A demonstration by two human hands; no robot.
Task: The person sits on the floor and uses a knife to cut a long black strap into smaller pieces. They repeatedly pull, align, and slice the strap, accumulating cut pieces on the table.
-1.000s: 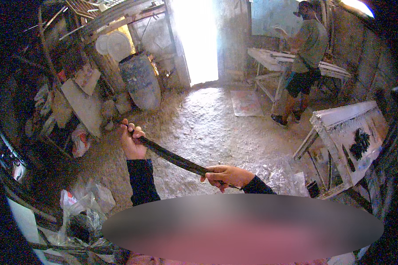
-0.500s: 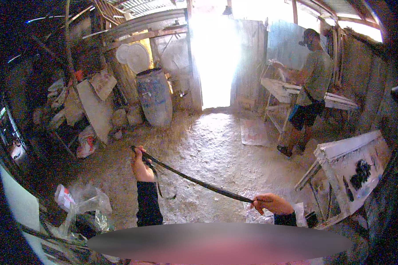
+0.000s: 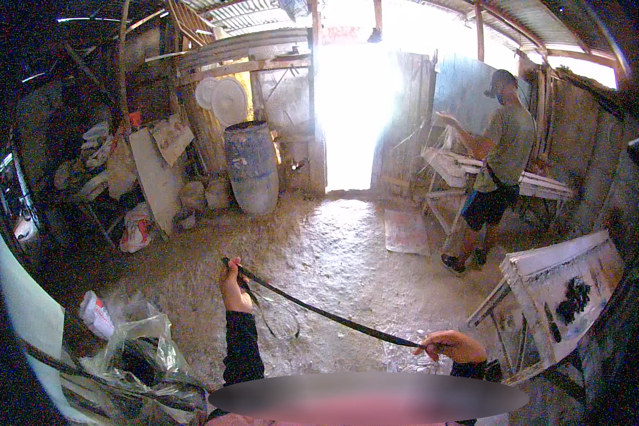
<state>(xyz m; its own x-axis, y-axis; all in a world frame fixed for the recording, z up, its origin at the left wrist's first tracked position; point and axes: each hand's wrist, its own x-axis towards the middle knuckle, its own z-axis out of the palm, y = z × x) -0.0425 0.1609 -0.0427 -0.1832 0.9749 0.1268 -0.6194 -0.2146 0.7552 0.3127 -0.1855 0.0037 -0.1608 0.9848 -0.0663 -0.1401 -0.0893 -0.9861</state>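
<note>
A long, narrow black strip (image 3: 323, 312) stretches between my two hands and slopes down to the right with a slight sag. Closed around its upper left end is my left hand (image 3: 236, 290), and a tip pokes out beyond the fingers. Thin dark strands (image 3: 268, 323) dangle in a loose loop below that hand. My right hand (image 3: 457, 346) pinches the lower end between thumb and fingers. I cannot tell what the strip is made of.
Clear plastic bags (image 3: 145, 341) lie at lower left beside a pale board (image 3: 32, 312). A slanted white stand (image 3: 568, 302) with black marks is at right. Farther back are a blue barrel (image 3: 252, 167), a bright doorway, and a person (image 3: 508, 149) at a bench (image 3: 547, 186).
The strip stays stretched between both hands, which sit slightly lower and farther right in the picture as the whole view shifts. At the bench, the person's forearm has lifted.
</note>
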